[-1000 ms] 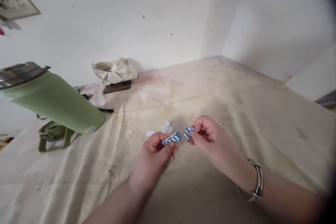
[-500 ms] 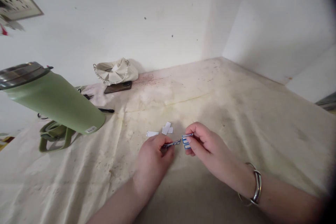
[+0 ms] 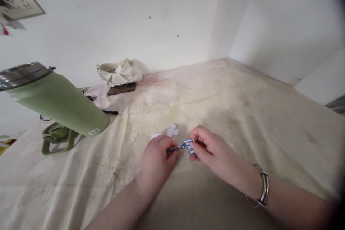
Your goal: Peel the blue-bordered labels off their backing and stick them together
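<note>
Several small white paper slips with blue borders (image 3: 190, 146) are fanned out between the thumb and fingers of my right hand (image 3: 206, 145). My left hand (image 3: 160, 152) is closed in a pinch on a thin, flat piece with blue and dark markings (image 3: 177, 147), seen almost edge-on. Its tip meets or overlaps the left edge of the fanned slips; whether they touch I cannot tell. Just beyond my left hand, white paper slips (image 3: 171, 130) lie crossed on the cloth, and another white slip (image 3: 156, 135) is partly hidden by that hand.
A large green tumbler (image 3: 61, 102) with a metal lid stands at the left, beside a green strap-like piece (image 3: 58, 139). Farther back are a black pen (image 3: 110, 112), a phone (image 3: 122, 88) and a cream bag (image 3: 121, 72) against the wall. Wrinkled cloth (image 3: 88, 187) covers the table.
In my right hand, the top slip has shifted left and tilted, its blue-bordered face now showing more. The left-hand piece stays nearly in place, its tip now closer to the slips.
</note>
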The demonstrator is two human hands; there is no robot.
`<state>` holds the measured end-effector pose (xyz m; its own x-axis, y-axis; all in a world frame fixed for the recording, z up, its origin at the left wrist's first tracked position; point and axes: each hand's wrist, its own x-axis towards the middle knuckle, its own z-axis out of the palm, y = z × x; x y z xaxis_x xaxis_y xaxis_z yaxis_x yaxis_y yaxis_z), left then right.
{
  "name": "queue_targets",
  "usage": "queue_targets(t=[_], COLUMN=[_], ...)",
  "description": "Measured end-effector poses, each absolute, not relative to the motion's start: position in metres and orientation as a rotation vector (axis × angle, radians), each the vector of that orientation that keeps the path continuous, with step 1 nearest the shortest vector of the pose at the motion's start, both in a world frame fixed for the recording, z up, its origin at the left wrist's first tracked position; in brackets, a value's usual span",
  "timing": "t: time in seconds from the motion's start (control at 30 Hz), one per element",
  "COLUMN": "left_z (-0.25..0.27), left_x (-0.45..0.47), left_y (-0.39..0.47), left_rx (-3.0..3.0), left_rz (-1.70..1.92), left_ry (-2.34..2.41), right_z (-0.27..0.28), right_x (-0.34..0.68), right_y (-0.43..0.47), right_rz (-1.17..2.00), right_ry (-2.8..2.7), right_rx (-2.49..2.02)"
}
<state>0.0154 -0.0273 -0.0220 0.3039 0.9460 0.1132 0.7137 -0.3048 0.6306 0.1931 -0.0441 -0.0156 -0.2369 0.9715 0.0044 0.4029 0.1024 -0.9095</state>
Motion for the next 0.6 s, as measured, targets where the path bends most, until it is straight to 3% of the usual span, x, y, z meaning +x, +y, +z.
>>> queue_targets(t=[0.23,0.6], left_z=[-0.021,-0.026], left_x=[0.018,0.018], left_y=[-0.033,-0.033], left_rx=[1.764,2.091], left_rz=[0.708,0.638], left_ry=[1.374,1.279], right_z=[-0.003,-0.006], right_x=[0.194,0.193], right_y=[-0.045,-0.044], right_rz=[0.899,0.763], right_ry=[-1.923,-2.150], right_rx=[-1.271,-1.360])
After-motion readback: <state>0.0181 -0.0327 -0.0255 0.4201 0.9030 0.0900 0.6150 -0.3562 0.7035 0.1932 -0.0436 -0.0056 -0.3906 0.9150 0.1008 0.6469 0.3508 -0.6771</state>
